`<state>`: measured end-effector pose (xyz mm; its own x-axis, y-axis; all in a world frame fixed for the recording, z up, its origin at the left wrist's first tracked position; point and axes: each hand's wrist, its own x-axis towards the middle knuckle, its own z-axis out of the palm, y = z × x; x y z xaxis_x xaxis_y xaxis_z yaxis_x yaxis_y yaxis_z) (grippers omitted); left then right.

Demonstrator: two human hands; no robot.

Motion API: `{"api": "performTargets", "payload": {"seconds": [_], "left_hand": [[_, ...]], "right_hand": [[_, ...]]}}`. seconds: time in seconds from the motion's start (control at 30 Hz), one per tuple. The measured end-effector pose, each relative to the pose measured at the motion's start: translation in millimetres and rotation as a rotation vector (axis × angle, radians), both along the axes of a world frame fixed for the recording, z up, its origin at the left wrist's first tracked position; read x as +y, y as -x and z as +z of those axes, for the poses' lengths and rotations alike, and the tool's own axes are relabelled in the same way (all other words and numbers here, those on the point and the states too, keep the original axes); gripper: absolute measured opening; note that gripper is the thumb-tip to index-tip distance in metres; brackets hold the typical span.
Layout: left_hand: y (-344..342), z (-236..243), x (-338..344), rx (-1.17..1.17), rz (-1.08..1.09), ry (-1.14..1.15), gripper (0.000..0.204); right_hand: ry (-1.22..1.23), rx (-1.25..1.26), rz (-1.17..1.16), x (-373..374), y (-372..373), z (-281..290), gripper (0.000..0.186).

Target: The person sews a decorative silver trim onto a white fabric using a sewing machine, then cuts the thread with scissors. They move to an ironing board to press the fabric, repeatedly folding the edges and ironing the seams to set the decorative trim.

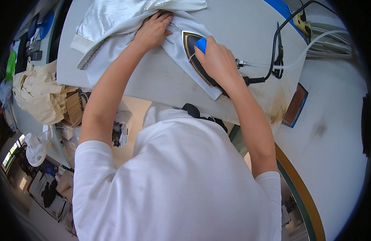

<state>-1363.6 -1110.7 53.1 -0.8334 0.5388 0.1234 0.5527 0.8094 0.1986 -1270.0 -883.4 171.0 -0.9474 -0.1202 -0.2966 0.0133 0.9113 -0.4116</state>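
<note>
A pale, silvery-white garment (pixel 113 56) with loose thread along its seam edge lies spread on the light ironing table (pixel 153 82). Pressed flat on the cloth near the table's middle, my left hand (pixel 153 31) has its fingers stretched toward the upper right. My right hand (pixel 218 60) is wrapped round the handle of a steam iron (pixel 193 60), whose pointed tip faces away from me. The iron rests on a narrow strip of the garment, just right of my left hand. Its soleplate is hidden beneath it.
A black cable (pixel 274 42) and a clear hose (pixel 292 64) run from the iron to the upper right. Black scissors (pixel 279 50) lie beside them. At the right edge is a brown block (pixel 296 105). Cream cloth (pixel 37 94) is piled left, above a white fan (pixel 35 150).
</note>
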Motion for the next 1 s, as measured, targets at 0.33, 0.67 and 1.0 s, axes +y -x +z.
{"api": "performTargets", "payload": {"seconds": [0.33, 0.67, 1.0], "left_hand": [[6, -7, 5, 0.079, 0.16, -0.11, 0.034], [15, 1, -3, 0.085, 0.179, -0.329, 0.023], [-40, 16, -14, 0.004, 0.156, -0.446, 0.023]], "right_hand": [[-0.05, -0.053, -0.012, -4, 7, 6, 0.039], [-0.024, 0.041, 0.093, -34, 48, -6, 0.038], [-0.03, 0.082, 0.099, -50, 75, -9, 0.042]]}}
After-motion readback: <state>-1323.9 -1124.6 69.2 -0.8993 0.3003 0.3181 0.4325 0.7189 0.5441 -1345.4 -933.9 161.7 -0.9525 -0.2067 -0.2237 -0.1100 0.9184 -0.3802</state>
